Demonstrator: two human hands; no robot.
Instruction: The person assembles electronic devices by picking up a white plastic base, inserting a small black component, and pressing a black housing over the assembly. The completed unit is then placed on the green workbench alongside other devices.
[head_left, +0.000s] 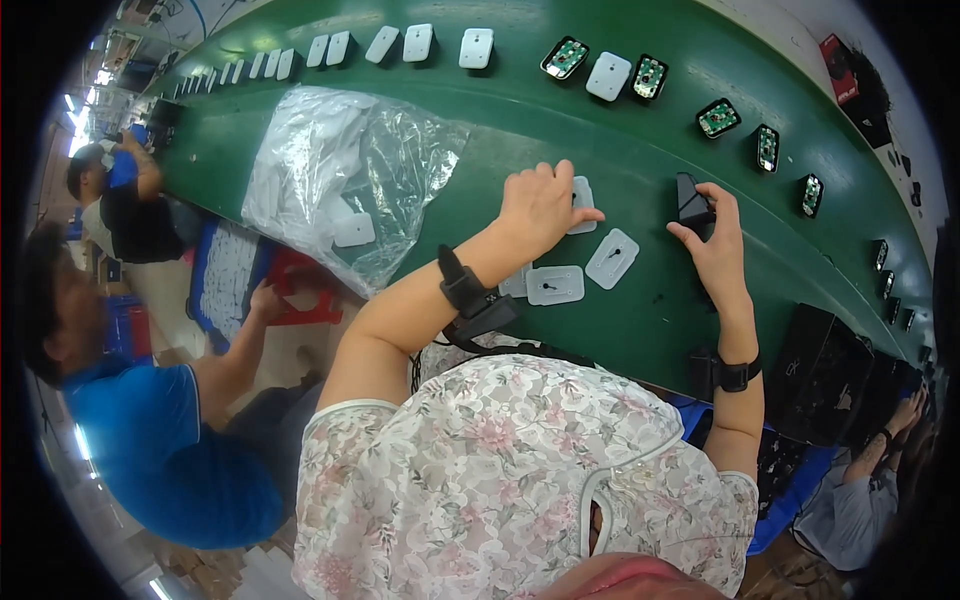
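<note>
My left hand (538, 208) is over the bench with its thumb stretched out across a white plastic cover (582, 190). The hand hides part of that cover, and I cannot see a firm grip on it. Close by lie two more white covers (612, 260) (556, 286), each with a small dark piece at its middle, and the edge of another (515, 284). Farther right, my right hand (718, 240) holds a black plastic housing (690, 200), tilted up between thumb and fingers. Black straps with small devices are on both my wrists.
A clear plastic bag (335, 180) of white covers lies at left on the green bench (480, 140). Along the far side run closed white-topped units (476, 48) and open black housings with green circuit boards (718, 118). A black box (815, 365) stands right. Co-workers sit on both sides.
</note>
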